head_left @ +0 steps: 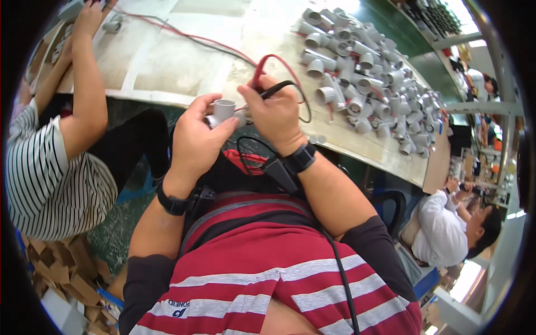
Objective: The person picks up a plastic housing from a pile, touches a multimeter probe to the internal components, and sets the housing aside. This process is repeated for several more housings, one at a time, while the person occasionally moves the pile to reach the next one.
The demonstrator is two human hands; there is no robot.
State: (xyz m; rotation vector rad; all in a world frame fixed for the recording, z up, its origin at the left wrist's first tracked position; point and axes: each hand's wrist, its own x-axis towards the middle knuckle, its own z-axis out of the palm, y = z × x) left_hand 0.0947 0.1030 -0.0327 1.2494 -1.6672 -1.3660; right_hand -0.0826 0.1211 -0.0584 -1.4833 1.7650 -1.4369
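My left hand (196,138) is closed around a grey plastic part (224,108) with a short round cup facing up and tube-like ends to the sides. Close beside it, my right hand (274,114) grips a pair of test probes, a red probe (258,73) and a black probe (277,89). Their tips point toward the part's right end; whether they touch it is too small to tell. Both hands are at the table's near edge, above my lap. From the probes, a red and black cable (201,40) runs back across the table to the far left.
On the white table (151,70), a large pile of similar grey parts (363,84) lies to the right. A co-worker in a striped shirt (61,173) sits at the left, arms over the table. Another person in white (441,229) sits at right. Cardboard pieces (72,268) lie lower left.
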